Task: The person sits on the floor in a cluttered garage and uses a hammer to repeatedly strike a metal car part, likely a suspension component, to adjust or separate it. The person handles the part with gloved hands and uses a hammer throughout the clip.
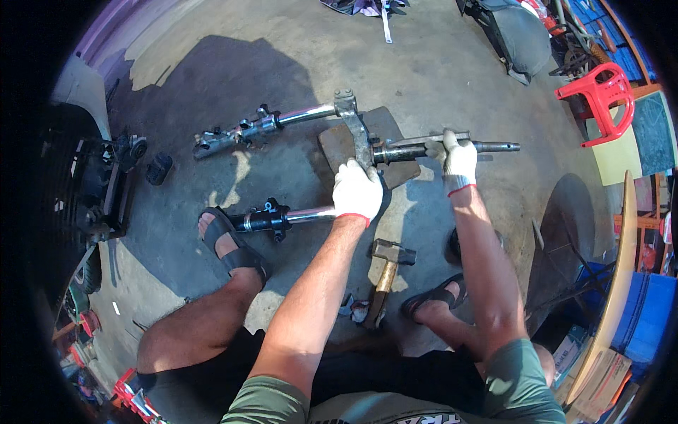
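A motorcycle front fork lies on the floor in front of me, its yoke (359, 131) resting over a flat brown block (335, 147). Two chrome-tubed fork legs point left: the far leg (304, 115) and the near leg (311, 215). To the right juts the steering stem (498, 147). My gloved left hand (357, 189) is closed round the yoke's near end, covering the joint with the near leg. Gloved too, my right hand (455, 159) is closed on a slim metal bar (417, 140) lying along the stem; its fingers are slightly blurred.
A wooden-handled sledgehammer (385, 272) lies between my sandalled feet, beside a crumpled rag (355, 309). A red plastic stool (604, 102) stands at far right, near a dark motorcycle seat (519, 39). Dark machinery (92, 184) lines the left side, with a small black part (159, 169) nearby.
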Demonstrator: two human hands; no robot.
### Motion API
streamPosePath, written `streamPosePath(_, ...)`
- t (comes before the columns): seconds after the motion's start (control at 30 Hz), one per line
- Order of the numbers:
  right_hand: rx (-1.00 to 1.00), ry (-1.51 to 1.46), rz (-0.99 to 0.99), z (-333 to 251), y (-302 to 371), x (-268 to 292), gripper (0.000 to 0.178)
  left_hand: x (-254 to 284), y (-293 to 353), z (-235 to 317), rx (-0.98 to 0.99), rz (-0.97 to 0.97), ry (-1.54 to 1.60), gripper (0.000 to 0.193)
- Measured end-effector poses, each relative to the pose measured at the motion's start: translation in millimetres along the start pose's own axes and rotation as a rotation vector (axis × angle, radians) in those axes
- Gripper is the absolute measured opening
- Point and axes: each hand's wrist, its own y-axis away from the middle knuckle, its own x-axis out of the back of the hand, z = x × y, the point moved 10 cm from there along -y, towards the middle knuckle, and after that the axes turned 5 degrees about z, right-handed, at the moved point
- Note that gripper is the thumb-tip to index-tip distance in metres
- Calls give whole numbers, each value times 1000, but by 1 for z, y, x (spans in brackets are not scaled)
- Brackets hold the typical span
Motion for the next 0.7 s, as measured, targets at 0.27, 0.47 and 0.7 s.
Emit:
streamPosePath(0.27, -39, -395, 319, 53, 42, 69, 17, -4, 0, 2, 6, -14, -6, 42)
streamPosePath(0.47, -106, -431, 356, 75, 60, 54, 17, -5, 1, -5, 36, -59, -18, 39)
streamPosePath(0.7, -95, -391, 370, 72, 61, 47, 14, -4, -1, -4, 32, -44, -29, 41)
